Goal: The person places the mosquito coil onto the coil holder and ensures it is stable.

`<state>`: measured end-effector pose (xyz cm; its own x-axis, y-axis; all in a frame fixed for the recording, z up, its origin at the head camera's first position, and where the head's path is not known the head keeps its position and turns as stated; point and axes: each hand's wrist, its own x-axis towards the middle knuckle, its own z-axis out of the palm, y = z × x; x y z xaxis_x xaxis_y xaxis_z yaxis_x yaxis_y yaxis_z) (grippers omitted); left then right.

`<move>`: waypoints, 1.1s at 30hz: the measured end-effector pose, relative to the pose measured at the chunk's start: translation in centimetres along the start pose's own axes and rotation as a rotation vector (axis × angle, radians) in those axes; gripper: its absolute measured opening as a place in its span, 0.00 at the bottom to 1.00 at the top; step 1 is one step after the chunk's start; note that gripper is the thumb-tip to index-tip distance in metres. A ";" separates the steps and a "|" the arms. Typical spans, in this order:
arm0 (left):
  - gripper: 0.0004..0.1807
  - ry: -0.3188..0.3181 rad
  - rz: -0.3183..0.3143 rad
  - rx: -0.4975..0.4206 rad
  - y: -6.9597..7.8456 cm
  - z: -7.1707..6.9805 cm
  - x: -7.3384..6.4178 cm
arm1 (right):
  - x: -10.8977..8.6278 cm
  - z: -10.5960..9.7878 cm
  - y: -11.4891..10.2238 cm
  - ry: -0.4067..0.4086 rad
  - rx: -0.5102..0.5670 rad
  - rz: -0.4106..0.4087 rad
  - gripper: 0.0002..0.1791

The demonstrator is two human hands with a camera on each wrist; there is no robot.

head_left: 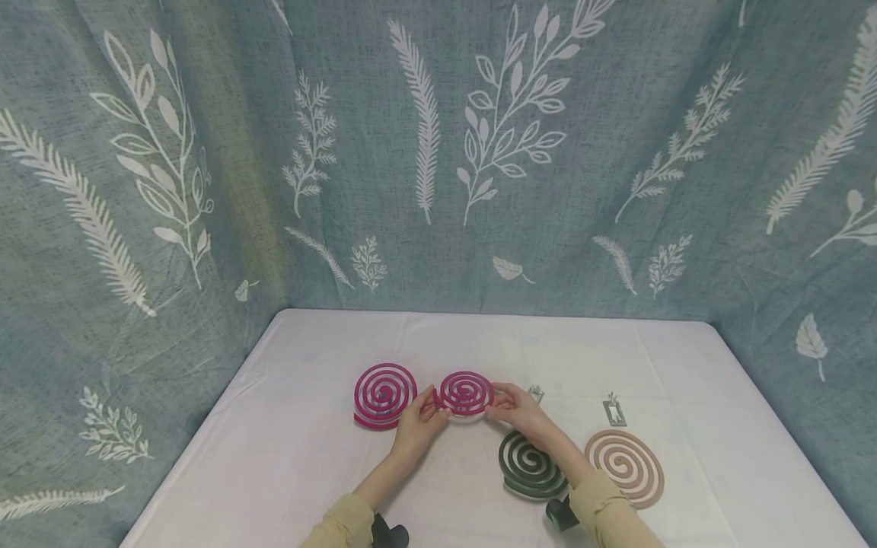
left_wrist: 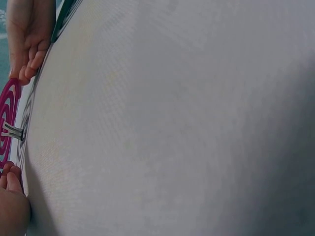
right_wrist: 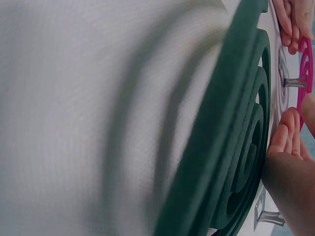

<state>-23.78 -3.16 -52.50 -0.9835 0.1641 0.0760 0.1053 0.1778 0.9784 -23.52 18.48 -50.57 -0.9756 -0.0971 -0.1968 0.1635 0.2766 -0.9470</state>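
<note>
My left hand and right hand pinch opposite edges of a magenta mosquito coil between them, slightly above the white table. Under its middle stands a small metal coil stand, which appears to reach the coil's centre. Left of my left hand is a second magenta coil. A dark green coil lies below my right forearm; seen from the right wrist, this green coil is raised at an angle over the cloth. Beyond the forearm sits a tan coil, partly covered by the sleeve.
One flat metal stand lies behind the tan coil, its prong bent up. Another stand is half hidden by my right hand. White cloth covers the table; a leaf-patterned blue-green curtain encloses the back and sides.
</note>
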 end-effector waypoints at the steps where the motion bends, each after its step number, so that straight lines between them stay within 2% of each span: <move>1: 0.35 -0.001 0.000 -0.002 0.0 0.0 0.0 | 0.0 0.0 0.0 -0.001 0.005 0.001 0.32; 9: 0.35 -0.017 0.015 -0.014 0.3 0.0 -0.1 | 0.3 -0.1 0.1 -0.004 0.004 -0.012 0.32; 33: 0.35 -0.012 0.003 -0.004 -0.2 0.0 0.2 | 0.4 -0.1 0.2 -0.002 -0.002 -0.018 0.32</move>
<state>-23.96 -3.12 -52.67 -0.9814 0.1760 0.0764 0.1073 0.1736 0.9789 -23.88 18.58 -50.85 -0.9781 -0.1036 -0.1805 0.1459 0.2768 -0.9498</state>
